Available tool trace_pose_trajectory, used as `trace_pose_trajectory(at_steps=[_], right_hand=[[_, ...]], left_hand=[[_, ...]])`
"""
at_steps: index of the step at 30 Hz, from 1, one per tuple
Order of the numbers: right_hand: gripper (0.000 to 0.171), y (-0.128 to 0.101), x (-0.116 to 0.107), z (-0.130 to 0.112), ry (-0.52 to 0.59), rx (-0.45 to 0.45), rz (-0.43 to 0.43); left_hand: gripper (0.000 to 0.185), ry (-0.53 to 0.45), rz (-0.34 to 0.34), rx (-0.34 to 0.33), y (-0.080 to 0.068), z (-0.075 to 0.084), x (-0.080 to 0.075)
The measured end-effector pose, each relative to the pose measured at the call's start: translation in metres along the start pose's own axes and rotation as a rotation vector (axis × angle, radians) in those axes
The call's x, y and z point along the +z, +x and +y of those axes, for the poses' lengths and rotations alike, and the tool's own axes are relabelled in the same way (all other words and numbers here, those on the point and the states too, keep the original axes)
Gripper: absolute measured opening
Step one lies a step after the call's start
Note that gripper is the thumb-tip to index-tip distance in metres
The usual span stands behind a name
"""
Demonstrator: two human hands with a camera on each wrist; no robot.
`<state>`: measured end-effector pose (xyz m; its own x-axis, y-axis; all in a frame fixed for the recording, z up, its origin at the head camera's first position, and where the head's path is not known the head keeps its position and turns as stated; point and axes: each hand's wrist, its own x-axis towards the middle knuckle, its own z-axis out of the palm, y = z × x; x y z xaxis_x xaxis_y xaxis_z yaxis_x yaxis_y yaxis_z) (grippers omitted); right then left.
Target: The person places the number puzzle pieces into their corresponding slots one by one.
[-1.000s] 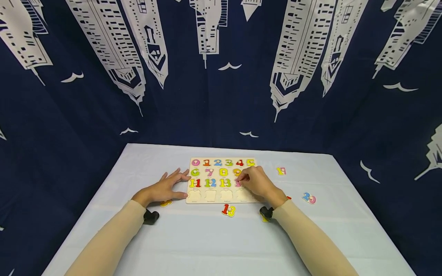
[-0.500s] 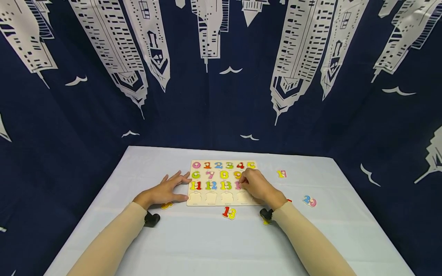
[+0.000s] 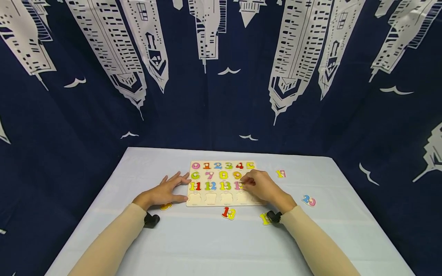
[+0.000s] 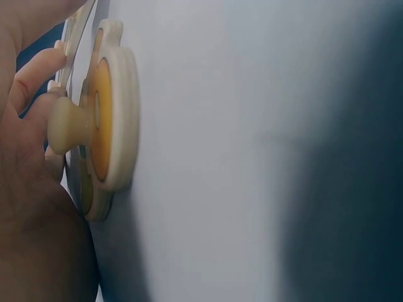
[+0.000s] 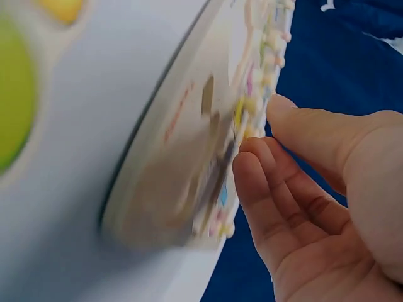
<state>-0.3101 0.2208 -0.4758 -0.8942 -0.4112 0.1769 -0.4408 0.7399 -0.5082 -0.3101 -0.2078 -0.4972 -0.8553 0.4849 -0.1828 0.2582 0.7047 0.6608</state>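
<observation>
A wooden number puzzle board (image 3: 203,200) lies on the table, knobbed number pieces in its upper rows and bare recesses along its bottom row. My left hand (image 3: 162,191) is spread at the board's left edge, thumb and fingertips right at it. An orange-yellow knobbed piece (image 4: 102,119) lies under that hand. Over the board's right side is my right hand (image 3: 260,186), its fingertips beside the pink-and-yellow 14 piece (image 3: 238,186). In the right wrist view, the thumb (image 5: 283,107) and fingertips stand apart, with nothing held between them.
A red-and-yellow 18 piece (image 3: 228,213) lies in front of the board. A yellow piece (image 3: 264,219) is partly hidden by the right wrist's black camera (image 3: 274,217). To the right are a blue-and-pink 20 (image 3: 309,200) and a yellow-and-pink piece (image 3: 281,174). Behind the table hangs a dark blue printed cloth (image 3: 207,115).
My right hand has let go of the 14 piece and shifted slightly right, uncovering more of it and of the yellow piece near the wrist. The left hand stays at the board's edge.
</observation>
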Motion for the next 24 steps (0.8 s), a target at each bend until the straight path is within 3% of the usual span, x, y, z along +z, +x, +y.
trace_pose_trajectory(at_steps=[5,12,24], right_hand=[[0.017,-0.022,-0.017,0.015,0.028,0.032,0.069],[0.021,-0.059,-0.042,0.041,-0.012,0.143,0.121],[0.015,-0.103,-0.056,0.068,-0.016,0.226,0.071]], left_hand=[[0.076,0.014,0.003,0.003,0.001,-0.001,0.001],[0.075,0.015,0.002,-0.006,0.001,-0.002,0.001],[0.072,-0.007,0.002,0.000,0.000,0.002,0.001]])
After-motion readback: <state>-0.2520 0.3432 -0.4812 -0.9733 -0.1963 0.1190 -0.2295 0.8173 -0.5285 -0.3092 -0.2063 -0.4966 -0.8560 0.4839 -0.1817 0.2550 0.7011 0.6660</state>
